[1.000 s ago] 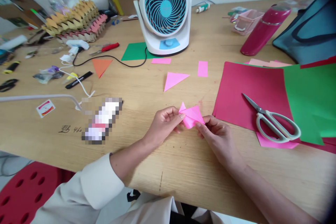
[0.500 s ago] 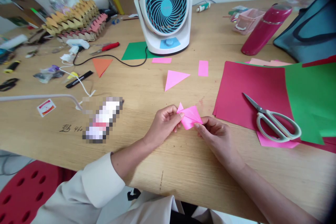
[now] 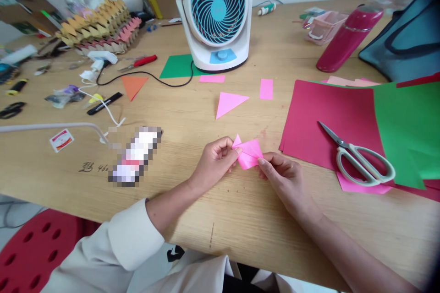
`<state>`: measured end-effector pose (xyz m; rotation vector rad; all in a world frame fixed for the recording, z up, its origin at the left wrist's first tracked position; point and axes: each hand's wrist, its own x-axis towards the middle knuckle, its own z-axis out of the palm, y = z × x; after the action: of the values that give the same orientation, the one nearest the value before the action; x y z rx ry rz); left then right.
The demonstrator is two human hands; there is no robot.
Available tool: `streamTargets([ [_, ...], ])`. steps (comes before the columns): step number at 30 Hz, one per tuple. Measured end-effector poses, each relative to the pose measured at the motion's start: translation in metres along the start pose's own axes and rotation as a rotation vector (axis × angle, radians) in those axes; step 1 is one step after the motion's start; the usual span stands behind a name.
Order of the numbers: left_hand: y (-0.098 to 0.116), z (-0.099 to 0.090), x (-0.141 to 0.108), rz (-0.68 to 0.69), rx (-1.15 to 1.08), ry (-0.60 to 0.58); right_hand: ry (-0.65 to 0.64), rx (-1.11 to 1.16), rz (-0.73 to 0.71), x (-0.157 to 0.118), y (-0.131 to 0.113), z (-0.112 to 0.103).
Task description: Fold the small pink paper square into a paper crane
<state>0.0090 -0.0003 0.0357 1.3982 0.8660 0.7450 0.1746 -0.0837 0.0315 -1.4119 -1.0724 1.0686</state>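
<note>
Before the fan [image 3: 218, 11], near the front edge of the table [image 3: 192, 119], a folded pink paper [image 3: 249, 154] is held up between two bare hands. The left hand [image 3: 216, 160] has its grip closed on the paper's left end, thumb on top, beside a small upright point. The right hand [image 3: 280, 174] pinches the lower right corner between thumb and fingers, its grip narrow and closed on the paper. Between the paper and the fan lie a pink triangle [image 3: 229, 104] and two small pink rectangles, one [image 3: 212, 79] just before the fan's base, the other [image 3: 266, 89] to the right of it. Green paper [image 3: 175, 67] reaches out from beside the fan's base on the left, with an orange triangle [image 3: 134, 87] farther left. Right of the fan and nearer the person, scissors [image 3: 357, 158] rest partly open on red paper [image 3: 330, 119]; beyond them a pink bottle [image 3: 349, 39] stands near a blue bag [image 3: 405, 36]. A phone [image 3: 135, 158], its screen blurred, lies left of the hands.
</note>
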Motion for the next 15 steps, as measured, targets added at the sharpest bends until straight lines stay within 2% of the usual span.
streamTargets([
  [8,0.002,-0.001,0.001,0.020,0.040,0.020,-0.057,0.007,0.054,0.000,0.011,0.001],
  [11,0.003,-0.003,0.004,0.043,0.051,0.007,-0.157,-0.030,0.084,0.000,0.008,-0.003],
  [15,0.004,-0.010,0.009,0.028,0.067,-0.079,-0.282,-0.085,0.087,0.003,-0.002,-0.013],
])
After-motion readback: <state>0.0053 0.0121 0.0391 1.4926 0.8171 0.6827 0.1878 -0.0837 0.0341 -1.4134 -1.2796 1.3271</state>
